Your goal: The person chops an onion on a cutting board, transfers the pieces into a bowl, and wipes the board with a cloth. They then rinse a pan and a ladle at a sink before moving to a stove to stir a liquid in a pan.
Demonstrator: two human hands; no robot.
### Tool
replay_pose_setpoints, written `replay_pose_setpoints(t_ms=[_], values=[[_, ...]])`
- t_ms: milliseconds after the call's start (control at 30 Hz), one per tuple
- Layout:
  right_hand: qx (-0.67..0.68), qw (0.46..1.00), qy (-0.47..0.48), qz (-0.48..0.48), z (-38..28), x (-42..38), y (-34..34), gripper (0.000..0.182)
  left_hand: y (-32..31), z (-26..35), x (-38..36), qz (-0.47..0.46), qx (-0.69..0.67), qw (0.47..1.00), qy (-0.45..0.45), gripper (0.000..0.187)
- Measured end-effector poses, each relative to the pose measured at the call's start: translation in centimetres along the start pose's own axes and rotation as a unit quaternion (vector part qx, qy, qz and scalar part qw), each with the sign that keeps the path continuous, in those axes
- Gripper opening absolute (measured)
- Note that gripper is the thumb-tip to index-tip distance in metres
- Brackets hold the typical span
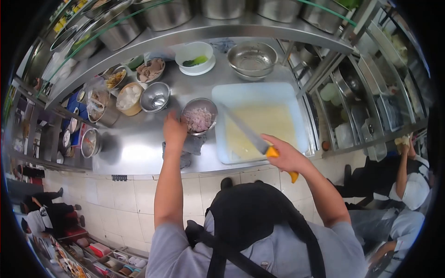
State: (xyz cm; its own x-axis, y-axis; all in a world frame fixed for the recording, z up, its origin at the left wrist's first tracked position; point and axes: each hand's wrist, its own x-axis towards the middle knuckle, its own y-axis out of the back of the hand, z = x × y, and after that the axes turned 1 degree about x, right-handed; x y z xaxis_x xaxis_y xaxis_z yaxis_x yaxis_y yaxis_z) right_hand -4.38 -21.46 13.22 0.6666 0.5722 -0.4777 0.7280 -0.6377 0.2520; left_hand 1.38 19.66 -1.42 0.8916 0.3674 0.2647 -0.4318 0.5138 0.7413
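Note:
My right hand (285,155) is closed around the orange-yellow handle of a kitchen knife (248,130). The blade points up and left over a white cutting board (255,91), whose middle is yellowed and wet-looking. At the left side of a metal bowl (199,116), my left hand (175,129) grips the rim; part of its fingers is hard to make out. Chopped pinkish-white pieces, seemingly onion or shallot, fill the bowl. A grey cloth (187,150) lies crumpled just below it, beside my left wrist.
Behind the bowl stand an empty-looking metal bowl (155,97), a tub of white contents (130,98), a bowl of brownish pieces (150,70), a white container (195,56) and a wide steel bowl (252,59). A steel shelf (208,33) overhangs the counter. Other people (410,180) stand right and left.

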Motion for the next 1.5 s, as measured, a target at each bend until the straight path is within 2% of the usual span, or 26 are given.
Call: replay_pose_setpoints(t_ms=[33,67,100,133,267,333,400,467,600,667,700,767,800,833,867,933,1000,1133,1200,1233,1267,1333,1367,1400,1467,1500], values=[[-0.048,0.996,0.000,0.069,1.1,-0.3,0.2,0.075,-0.8,-2.3,0.1,-0.099,-0.025,0.987,0.122,0.028],[-0.094,0.986,0.001,0.139,1.8,-0.4,0.2,0.074,-0.1,-1.6,-0.2,-0.094,-0.027,0.987,0.126,0.028],[-0.098,0.986,0.004,0.138,2.2,-0.4,0.3,0.074,1.0,0.5,-0.7,-0.140,-0.161,0.958,0.194,0.029],[-0.076,0.983,-0.035,0.165,2.4,-0.2,0.4,0.073,1.8,2.0,-0.7,-0.183,-0.291,0.904,0.253,0.031],[-0.051,0.973,-0.104,0.200,2.7,1.0,0.1,0.073,3.6,2.6,-0.3,-0.112,-0.298,0.925,0.209,0.030],[-0.057,0.973,-0.114,0.191,2.5,1.5,-0.5,0.073,5.3,2.8,0.3,-0.165,-0.153,0.962,0.155,0.029],[-0.061,0.973,-0.120,0.187,2.9,2.2,-0.9,0.073,5.5,1.8,0.9,-0.165,-0.152,0.962,0.159,0.028],[-0.097,0.970,-0.072,0.212,4.4,3.0,-1.2,0.073,5.2,1.1,1.5,-0.167,-0.152,0.961,0.158,0.027],[-0.066,0.974,-0.098,0.194,3.5,3.2,-1.4,0.074,4.9,-0.3,0.8,-0.137,-0.136,0.967,0.169,0.025],[-0.109,0.969,-0.018,0.220,5.9,3.9,-1.0,0.074,5.2,-0.1,0.7,-0.131,-0.135,0.967,0.170,0.024],[-0.111,0.971,-0.013,0.213,6.1,3.6,-0.9,0.074,5.7,0.2,0.2,-0.120,-0.181,0.961,0.173,0.024],[-0.228,0.938,0.042,0.258,5.6,3.5,-0.4,0.067,6.9,0.3,-0.9,-0.087,-0.223,0.954,0.184,0.023],[-0.232,0.940,0.055,0.244,5.2,3.8,-0.1,0.067,7.3,0.2,-1.6,-0.100,-0.256,0.933,0.232,0.023],[-0.324,0.913,0.021,0.246,4.7,4.1,0.4,0.063,7.8,-0.1,-2.4,-0.112,-0.291,0.909,0.278,0.022],[-0.415,0.875,-0.012,0.248,4.5,4.4,1.0,0.058,8.5,-0.8,-3.6,-0.094,-0.292,0.908,0.286,0.022],[-0.452,0.860,0.028,0.235,7.6,5.9,2.3,0.054,9.8,-2.7,-6.1,-0.074,-0.288,0.901,0.317,0.022],[-0.486,0.842,0.065,0.226,8.3,7.0,3.1,0.050,11.8,-4.1,-8.2,-0.016,-0.374,0.848,0.375,0.021],[-0.489,0.846,0.032,0.209,5.5,7.4,2.8,0.045,14.2,-7.8,-9.9,0.082,-0.385,0.827,0.402,0.025],[-0.488,0.848,0.011,0.206,5.2,8.3,2.2,0.044,13.9,-8.8,-9.9,0.227,-0.504,0.735,0.393,0.035],[-0.504,0.817,0.057,0.273,6.0,8.9,1.9,0.040,14.1,-9.2,-10.0,0.192,-0.515,0.725,0.415,0.047],[-0.515,0.780,0.103,0.339,6.4,9.6,1.6,0.036,13.8,-9.2,-10.6,0.157,-0.510,0.733,0.422,0.046],[-0.493,0.788,0.136,0.343,5.4,10.6,0.5,0.030,12.5,-7.6,-12.1,0.056,-0.387,0.864,0.318,0.039],[-0.468,0.797,0.163,0.345,4.5,11.3,-0.3,0.024,12.0,-5.2,-12.5,0.050,-0.232,0.949,0.209,0.032],[-0.473,0.795,0.168,0.340,3.1,12.0,-1.5,0.024,11.2,-3.2,-12.3,0.042,-0.066,0.992,0.095,0.025],[-0.410,0.851,0.160,0.286,-0.3,13.2,-5.9,0.018,8.9,-3.5,-11.0,-0.064,0.060,0.985,-0.148,0.021],[-0.400,0.865,0.166,0.256,-2.1,14.1,-8.3,0.017,7.8,-3.2,-10.5,-0.105,0.087,0.975,-0.178,0.023]])
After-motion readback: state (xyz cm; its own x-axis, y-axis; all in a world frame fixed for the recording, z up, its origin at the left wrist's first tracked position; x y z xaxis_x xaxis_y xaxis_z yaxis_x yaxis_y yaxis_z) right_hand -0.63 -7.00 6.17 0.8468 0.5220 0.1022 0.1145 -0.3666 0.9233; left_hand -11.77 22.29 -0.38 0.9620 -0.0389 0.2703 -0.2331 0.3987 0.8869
